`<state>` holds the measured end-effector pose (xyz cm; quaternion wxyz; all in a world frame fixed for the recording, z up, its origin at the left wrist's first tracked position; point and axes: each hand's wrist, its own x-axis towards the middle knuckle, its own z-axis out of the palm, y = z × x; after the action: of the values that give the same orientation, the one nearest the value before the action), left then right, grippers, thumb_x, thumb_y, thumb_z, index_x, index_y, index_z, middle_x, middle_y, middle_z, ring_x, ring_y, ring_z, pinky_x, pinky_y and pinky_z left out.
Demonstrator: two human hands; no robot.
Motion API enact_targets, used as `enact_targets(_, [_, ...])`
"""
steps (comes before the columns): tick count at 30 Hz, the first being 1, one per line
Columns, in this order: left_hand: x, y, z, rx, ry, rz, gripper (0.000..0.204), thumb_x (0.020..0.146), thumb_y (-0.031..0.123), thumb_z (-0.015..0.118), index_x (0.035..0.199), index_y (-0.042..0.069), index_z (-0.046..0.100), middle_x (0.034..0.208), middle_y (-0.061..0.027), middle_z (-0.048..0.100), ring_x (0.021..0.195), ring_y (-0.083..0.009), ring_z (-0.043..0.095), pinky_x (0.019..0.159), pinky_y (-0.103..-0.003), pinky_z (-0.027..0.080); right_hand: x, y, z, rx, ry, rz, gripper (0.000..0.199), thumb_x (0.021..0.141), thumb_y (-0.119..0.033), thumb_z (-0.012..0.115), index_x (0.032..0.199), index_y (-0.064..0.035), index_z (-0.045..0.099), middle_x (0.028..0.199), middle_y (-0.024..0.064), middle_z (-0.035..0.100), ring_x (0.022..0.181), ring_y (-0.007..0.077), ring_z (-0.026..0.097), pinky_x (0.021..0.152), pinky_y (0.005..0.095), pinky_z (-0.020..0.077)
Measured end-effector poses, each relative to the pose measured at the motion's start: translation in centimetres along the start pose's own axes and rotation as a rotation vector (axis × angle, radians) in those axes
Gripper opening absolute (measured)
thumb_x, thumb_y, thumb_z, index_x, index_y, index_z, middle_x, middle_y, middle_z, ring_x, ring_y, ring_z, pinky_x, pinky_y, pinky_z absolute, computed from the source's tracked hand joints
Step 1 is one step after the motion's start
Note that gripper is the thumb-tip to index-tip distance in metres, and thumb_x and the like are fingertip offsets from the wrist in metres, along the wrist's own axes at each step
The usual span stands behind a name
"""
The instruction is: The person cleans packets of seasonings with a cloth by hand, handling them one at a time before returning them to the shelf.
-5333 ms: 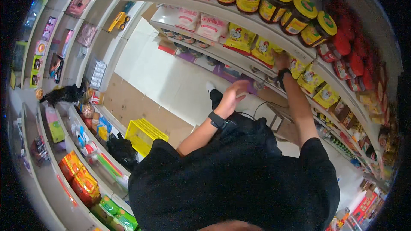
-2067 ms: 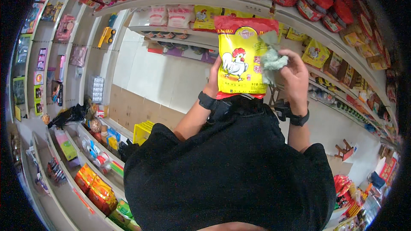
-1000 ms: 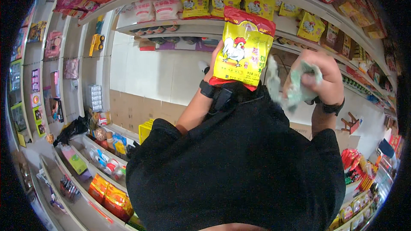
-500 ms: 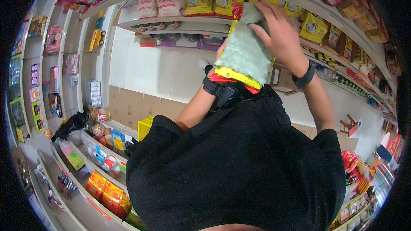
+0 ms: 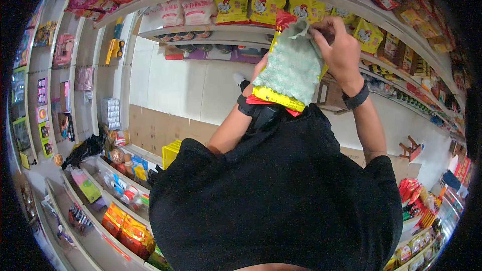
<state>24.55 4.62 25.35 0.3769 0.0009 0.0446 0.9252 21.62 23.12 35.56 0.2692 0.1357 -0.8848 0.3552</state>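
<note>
In front of my chest a pale green fluffy cloth (image 5: 292,68) lies spread over a yellow bag (image 5: 277,96). Red packaging (image 5: 285,19) sticks out at the bag's far end, and more red shows below its near edge. My left hand (image 5: 259,66) supports the bag from the left; most of its fingers are hidden behind it. At the cloth's far right corner my right hand (image 5: 342,52) is closed, pinching the cloth, whose far edge is lifted and curled.
Ahead, a shelf holds yellow bags (image 5: 268,7) with a chicken picture and white-pink bags (image 5: 199,9). Shelves of mixed goods line the left, with orange bags (image 5: 131,231) at lower left. A yellow crate (image 5: 171,153) and a small wooden stool (image 5: 410,149) stand on the floor.
My right hand has gone from lying with spread fingers on the cloth to pinching its far right corner. The cloth's far edge has curled back, showing more of the red packaging.
</note>
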Motion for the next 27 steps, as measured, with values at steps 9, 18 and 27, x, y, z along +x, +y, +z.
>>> enact_targets(9, [-1.5,0.0,-0.5,0.069,0.039,-0.122,0.044,0.093,0.034,0.039,0.128,0.006,0.042,0.121,-0.0127,0.052,0.109,-0.0257,0.054,0.095,-0.041,0.042,0.5,1.2,-1.5,-0.243,-0.059,-0.091,0.021,0.083,-0.03,0.057,0.087,-0.0092,0.059,0.074,0.0113,0.063,0.064,0.0299,0.061,0.054,0.0389,0.0475])
enact_targets(18, [-1.5,-0.3,-1.3,0.001,0.05,-0.101,0.047,0.093,0.037,0.038,0.129,0.006,0.041,0.124,-0.0137,0.05,0.112,-0.029,0.051,0.097,-0.044,0.039,-0.5,0.2,-2.5,-0.303,-0.237,0.157,0.018,0.083,-0.024,0.055,0.093,-0.0089,0.06,0.078,0.0122,0.061,0.071,0.0321,0.06,0.062,0.0389,0.0473])
enact_targets(27, [-1.3,0.1,-5.1,-0.057,0.021,0.012,0.049,0.092,0.042,0.036,0.126,0.008,0.044,0.12,-0.0125,0.053,0.109,-0.0285,0.053,0.095,-0.044,0.041,-4.7,-2.7,0.1,0.028,-0.503,-0.29,0.041,0.076,-0.017,0.062,0.113,-0.0032,0.052,0.114,0.0138,0.052,0.105,0.0313,0.051,0.087,0.0377,0.044])
